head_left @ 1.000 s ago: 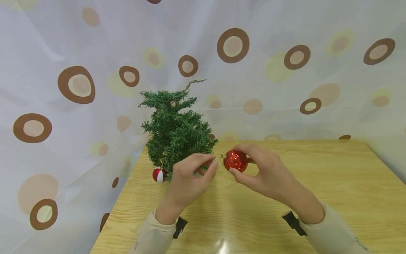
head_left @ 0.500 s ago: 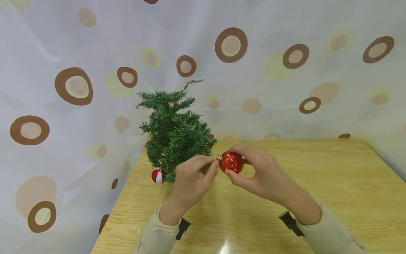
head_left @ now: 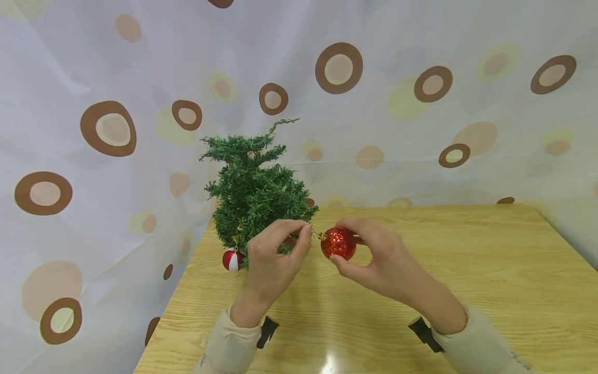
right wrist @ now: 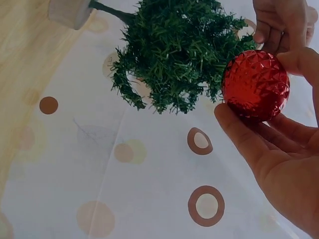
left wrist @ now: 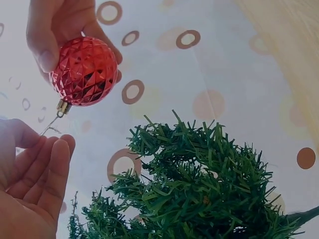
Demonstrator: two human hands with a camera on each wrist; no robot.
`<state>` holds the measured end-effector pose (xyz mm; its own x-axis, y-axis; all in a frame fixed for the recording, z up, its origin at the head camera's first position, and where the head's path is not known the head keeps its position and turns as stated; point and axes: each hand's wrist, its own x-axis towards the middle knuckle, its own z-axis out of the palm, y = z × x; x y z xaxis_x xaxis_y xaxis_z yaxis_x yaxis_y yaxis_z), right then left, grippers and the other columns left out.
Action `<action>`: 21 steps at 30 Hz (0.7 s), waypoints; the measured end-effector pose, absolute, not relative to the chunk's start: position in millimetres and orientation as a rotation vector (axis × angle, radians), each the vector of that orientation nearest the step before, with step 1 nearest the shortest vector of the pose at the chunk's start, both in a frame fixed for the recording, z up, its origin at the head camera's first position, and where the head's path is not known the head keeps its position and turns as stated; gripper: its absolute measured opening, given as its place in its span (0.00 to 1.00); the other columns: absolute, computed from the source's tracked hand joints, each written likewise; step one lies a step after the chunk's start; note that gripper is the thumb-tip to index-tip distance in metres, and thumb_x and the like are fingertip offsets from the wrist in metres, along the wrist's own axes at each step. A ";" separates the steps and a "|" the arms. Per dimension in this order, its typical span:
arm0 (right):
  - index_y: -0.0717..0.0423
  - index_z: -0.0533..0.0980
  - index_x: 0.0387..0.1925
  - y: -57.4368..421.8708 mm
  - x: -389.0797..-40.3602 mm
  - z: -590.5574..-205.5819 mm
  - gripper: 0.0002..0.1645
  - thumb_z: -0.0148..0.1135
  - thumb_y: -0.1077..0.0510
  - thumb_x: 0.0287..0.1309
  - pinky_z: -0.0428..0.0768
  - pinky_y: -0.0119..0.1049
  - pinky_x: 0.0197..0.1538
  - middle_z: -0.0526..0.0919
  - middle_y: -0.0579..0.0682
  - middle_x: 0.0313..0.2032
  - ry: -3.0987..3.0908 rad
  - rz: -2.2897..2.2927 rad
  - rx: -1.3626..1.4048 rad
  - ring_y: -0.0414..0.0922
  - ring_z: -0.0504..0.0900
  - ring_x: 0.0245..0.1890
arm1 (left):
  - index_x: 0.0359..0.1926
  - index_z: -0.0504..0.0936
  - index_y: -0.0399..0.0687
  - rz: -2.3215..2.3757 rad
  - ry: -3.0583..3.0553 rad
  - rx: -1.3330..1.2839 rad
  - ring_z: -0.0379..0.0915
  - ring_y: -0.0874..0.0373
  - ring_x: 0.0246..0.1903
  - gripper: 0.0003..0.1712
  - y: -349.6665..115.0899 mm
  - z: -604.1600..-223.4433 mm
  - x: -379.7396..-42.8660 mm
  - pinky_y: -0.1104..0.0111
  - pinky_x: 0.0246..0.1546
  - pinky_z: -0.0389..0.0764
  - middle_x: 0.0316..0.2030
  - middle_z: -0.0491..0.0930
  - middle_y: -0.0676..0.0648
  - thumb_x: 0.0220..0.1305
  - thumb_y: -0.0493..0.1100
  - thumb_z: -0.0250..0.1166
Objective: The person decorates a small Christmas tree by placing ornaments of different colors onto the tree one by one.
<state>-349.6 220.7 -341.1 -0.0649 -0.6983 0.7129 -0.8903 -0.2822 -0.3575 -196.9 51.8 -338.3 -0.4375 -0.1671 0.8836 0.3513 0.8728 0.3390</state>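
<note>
My right hand [head_left: 380,257] grips a shiny red faceted Christmas bauble [head_left: 338,243] between thumb and fingers, its gold cap [left wrist: 63,107] pointing toward my left hand. A thin gold hanging loop [left wrist: 50,125] runs from the cap to my left hand [head_left: 275,259], which pinches its end between thumb and fingertips. The loop is drawn out in the left wrist view. Just behind the left hand stands a small green artificial Christmas tree [head_left: 254,192], its lower right side partly hidden by that hand. A red and white bauble [head_left: 232,259] hangs at its lower left.
The wooden table [head_left: 467,259] extends to the right and in front of the tree. A white curtain [head_left: 397,41] with brown and beige circles hangs behind and on the left. In the right wrist view, the tree's pale base [right wrist: 70,12] shows at the top.
My left fingers first came to the bauble's gold cap, then drew away to the left, pulling the hanging loop out. My right hand with the bauble shifted slightly left.
</note>
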 end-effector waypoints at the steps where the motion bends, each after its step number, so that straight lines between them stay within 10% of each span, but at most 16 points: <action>1: 0.63 0.78 0.58 220.4 -348.7 -342.2 0.31 0.79 0.65 0.52 0.88 0.30 0.46 0.86 0.51 0.49 -1.751 1.260 1.984 0.41 0.87 0.43 | 0.39 0.90 0.39 -0.587 -1.942 -0.138 0.86 0.56 0.30 0.05 51.7 -337.8 -197.2 0.75 0.32 0.86 0.33 0.89 0.44 0.70 0.32 0.67; 21: 0.51 0.73 0.68 216.7 -340.7 -338.6 0.29 0.69 0.56 0.70 0.85 0.52 0.61 0.84 0.50 0.62 -1.999 1.250 2.131 0.48 0.85 0.61 | 0.43 0.90 0.38 -0.615 -2.034 -0.190 0.87 0.57 0.32 0.05 58.5 -339.9 -198.0 0.74 0.33 0.87 0.36 0.90 0.44 0.68 0.32 0.70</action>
<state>-340.7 216.7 -338.6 -0.1003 -0.8578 0.5041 -0.8288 -0.2083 -0.5193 -198.0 58.5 -339.9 -0.5209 -0.1137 0.8460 0.3743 0.8603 0.3461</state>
